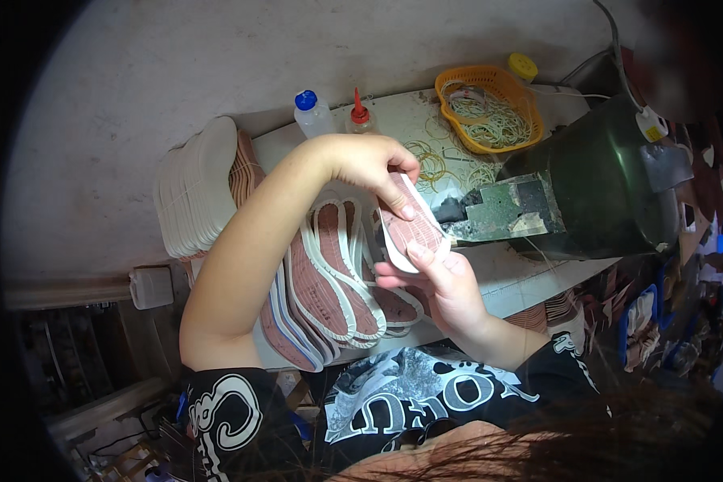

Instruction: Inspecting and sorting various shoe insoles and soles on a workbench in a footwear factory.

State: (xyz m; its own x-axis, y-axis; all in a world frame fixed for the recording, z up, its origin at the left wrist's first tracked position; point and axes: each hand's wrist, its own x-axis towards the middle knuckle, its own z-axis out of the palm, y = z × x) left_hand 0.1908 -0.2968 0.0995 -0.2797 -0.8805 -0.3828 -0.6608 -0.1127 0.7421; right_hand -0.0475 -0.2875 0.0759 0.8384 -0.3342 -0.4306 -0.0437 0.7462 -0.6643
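A shoe insole [414, 229], reddish-brown with a white rim, is held between both hands in front of the machine's head. My left hand [377, 173] grips its far end, thumb on the face and fingers curled over the edge. At the near end my right hand [446, 293] pinches it, thumb on top and fingers behind. Just right of the insole is the green metal arm [510, 209] of the machine, with a bright light at its tip. More reddish-brown insoles with white rims [321, 281] lie overlapping on the table below my left forearm.
A stack of white sole-shaped pieces [197, 189] stands at the left. Behind are a blue-capped bottle [313, 116], a red-nozzled bottle [360, 116] and an orange basket [490, 108] of pale bands. The large dark green machine body [610, 185] fills the right side.
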